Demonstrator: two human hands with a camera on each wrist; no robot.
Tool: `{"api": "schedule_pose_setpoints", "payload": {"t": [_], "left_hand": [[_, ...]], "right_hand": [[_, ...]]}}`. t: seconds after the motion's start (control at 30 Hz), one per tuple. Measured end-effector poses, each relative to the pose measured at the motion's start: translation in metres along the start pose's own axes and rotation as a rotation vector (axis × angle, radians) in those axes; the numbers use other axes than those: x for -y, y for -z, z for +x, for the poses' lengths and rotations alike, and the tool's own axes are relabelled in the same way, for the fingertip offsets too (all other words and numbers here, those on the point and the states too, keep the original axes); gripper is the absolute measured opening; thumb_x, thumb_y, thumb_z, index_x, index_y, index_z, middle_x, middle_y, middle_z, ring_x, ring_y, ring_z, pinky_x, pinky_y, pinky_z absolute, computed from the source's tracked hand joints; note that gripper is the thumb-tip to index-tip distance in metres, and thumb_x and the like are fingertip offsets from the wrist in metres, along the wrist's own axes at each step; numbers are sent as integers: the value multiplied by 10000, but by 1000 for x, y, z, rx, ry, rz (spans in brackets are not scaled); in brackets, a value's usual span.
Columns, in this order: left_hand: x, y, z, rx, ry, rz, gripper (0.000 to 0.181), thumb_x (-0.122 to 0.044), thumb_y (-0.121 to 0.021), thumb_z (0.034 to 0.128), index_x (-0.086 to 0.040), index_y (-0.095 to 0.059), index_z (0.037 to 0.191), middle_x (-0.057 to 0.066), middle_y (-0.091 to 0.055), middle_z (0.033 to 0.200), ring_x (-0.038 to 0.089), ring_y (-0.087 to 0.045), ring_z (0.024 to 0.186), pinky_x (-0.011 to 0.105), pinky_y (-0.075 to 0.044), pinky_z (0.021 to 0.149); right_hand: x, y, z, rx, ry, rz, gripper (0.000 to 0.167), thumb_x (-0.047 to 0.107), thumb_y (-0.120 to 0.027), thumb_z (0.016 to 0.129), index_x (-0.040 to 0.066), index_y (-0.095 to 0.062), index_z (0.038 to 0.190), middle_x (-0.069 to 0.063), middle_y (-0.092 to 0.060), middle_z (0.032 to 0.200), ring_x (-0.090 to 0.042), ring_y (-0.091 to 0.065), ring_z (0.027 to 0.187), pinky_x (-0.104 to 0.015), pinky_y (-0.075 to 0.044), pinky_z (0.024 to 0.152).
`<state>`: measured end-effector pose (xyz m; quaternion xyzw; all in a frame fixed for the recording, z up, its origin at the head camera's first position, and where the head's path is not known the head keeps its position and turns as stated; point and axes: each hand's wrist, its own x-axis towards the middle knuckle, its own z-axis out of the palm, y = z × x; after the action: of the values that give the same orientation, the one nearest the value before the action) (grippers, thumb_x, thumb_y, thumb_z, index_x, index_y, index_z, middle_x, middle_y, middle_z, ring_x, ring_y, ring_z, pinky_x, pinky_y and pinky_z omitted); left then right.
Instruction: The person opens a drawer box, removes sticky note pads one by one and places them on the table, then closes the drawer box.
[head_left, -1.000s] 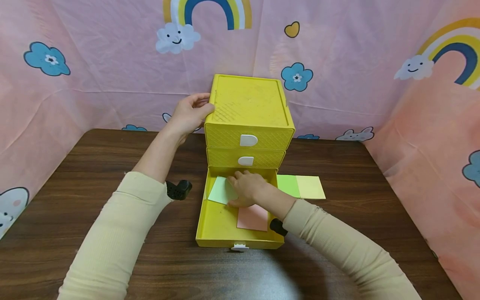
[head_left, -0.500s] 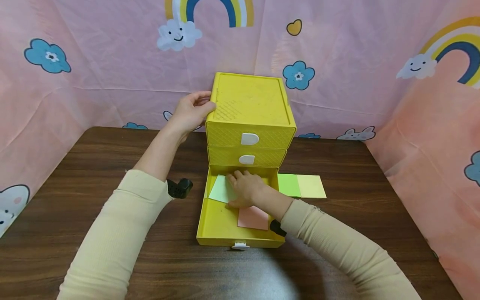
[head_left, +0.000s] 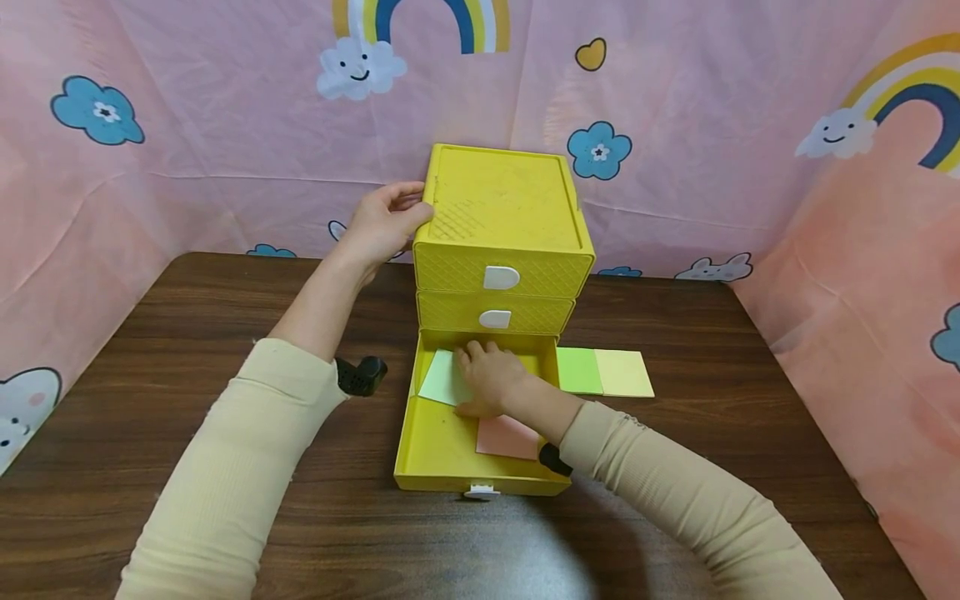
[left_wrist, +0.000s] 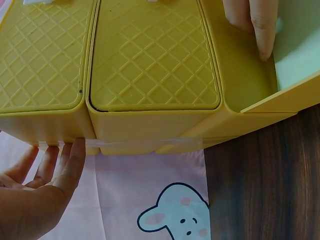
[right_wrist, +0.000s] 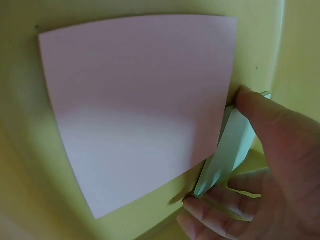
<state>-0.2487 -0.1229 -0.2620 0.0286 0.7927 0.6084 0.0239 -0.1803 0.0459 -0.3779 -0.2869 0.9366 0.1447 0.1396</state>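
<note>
A yellow drawer unit point(head_left: 502, 200) stands on the table, its bottom drawer point(head_left: 423, 454) pulled out. My left hand point(head_left: 380, 225) rests on the unit's upper left side, thumb at the top edge; in the left wrist view its fairly straight fingers touch the side wall. Inside the drawer, my right hand point(head_left: 491, 379) reaches over a mint-green sticky note pad point(head_left: 441, 379) and partly hides it. The right wrist view shows the thumb at one edge of that pad point(right_wrist: 232, 145) and fingers at the opposite edge. Nearer the drawer front lies a pink sticky note pad point(head_left: 506, 437).
To the right of the drawer, a bright green pad point(head_left: 579, 371) and a pale yellow pad point(head_left: 625, 372) lie side by side on the dark wooden table point(head_left: 337, 533). Two upper drawers with white handles point(head_left: 501, 277) are closed. A pink patterned cloth point(head_left: 247, 125) hangs behind.
The head view has shifted slightly. Both hands stay in place, the left on the drawer unit and the right at the mint-green pad.
</note>
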Motion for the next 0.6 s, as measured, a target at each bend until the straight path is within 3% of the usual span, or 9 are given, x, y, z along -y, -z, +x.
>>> {"api": "schedule_pose_setpoints", "payload": {"t": [0.6], "left_hand": [[0,-1,1,-12,4,-13,508,-248,-514,912,-172,-396,1399,43,-423,1353,164,-489,1089,256,-470,797]], "right_hand": [[-3,5,1,4,36,-85,786,561,-595,794,68,-385,1370,-87,-385,1321,-277,-418,1180,-379,-422,945]]}}
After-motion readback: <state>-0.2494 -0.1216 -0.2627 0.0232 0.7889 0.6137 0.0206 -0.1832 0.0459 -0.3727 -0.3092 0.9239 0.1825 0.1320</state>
